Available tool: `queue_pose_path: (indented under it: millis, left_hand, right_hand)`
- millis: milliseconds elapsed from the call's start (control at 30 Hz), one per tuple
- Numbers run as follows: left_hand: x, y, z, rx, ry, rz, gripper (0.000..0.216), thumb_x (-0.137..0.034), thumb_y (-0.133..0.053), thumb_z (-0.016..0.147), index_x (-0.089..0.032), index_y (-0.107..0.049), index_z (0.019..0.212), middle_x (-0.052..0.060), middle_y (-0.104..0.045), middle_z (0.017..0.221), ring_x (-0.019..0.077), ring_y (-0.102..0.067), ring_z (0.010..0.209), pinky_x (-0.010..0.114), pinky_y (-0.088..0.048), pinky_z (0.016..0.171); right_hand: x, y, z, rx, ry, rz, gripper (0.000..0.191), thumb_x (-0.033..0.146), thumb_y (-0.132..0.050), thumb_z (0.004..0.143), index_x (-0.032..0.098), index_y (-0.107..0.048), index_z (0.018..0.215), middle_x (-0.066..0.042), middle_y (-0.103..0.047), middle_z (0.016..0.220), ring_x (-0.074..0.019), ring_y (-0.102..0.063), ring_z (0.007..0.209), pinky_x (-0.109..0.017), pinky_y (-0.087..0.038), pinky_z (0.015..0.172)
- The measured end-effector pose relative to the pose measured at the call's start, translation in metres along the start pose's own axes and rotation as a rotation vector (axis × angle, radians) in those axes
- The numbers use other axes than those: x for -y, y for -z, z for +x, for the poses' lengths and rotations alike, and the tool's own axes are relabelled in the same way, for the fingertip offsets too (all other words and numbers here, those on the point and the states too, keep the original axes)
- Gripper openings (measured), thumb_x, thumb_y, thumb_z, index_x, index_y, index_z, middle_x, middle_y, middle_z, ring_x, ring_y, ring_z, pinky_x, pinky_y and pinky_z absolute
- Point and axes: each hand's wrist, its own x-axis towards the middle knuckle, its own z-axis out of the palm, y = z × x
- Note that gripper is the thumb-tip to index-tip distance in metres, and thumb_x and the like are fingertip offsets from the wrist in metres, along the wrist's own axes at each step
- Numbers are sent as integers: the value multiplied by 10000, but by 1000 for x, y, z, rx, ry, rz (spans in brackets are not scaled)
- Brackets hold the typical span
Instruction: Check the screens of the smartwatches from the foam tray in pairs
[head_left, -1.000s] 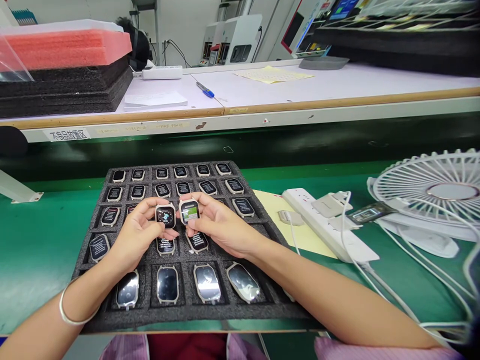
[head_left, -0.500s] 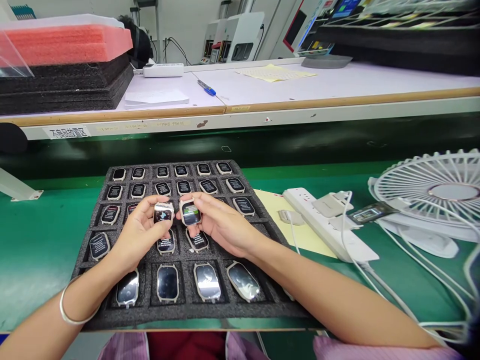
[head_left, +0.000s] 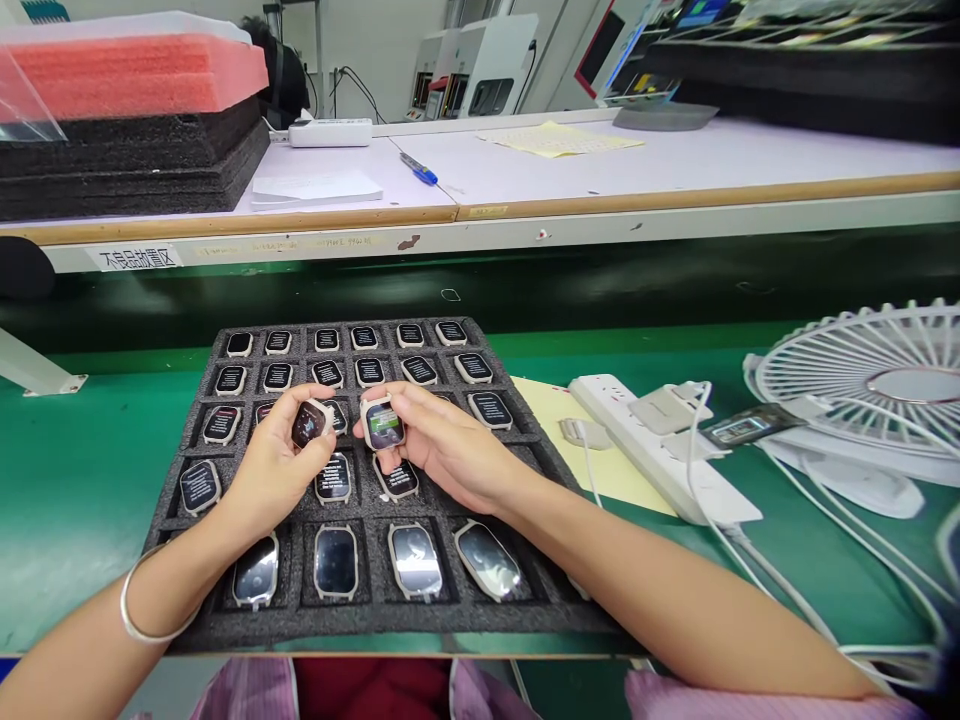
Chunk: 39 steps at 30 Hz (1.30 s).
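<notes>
Two smartwatch bodies are being held just above the black foam tray [head_left: 187, 610]. The left hand [head_left: 274, 470] is pinching a dark-screened watch [head_left: 307, 424], fingers closed round its case. The right hand [head_left: 439, 445] is gripping a lit-screened watch [head_left: 384, 424] likewise. A white power strip [head_left: 660, 455] and fan [head_left: 870, 385] are lying to the right.

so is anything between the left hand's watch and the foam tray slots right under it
Nothing visible. The left hand holds its watch just above the foam tray, with only its own fingers around the case. Whether the slot directly beneath is free is hidden by the hand. The right hand holds a second watch alongside, apart.
</notes>
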Motion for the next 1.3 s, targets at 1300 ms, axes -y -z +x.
queue_pose_path:
  millis: [1300]
  left_hand:
    - [-1,0,0,10,15,81,380,-226,-672,754,-221,-601,1127,7,-606,920,169,-546,815,270,-435,722]
  right_hand:
    - [2,0,-1,37,-4,-53,313,477,-653,911,203,-611,1058,-33,-680,868,-129,-582,606,-286,-471,613]
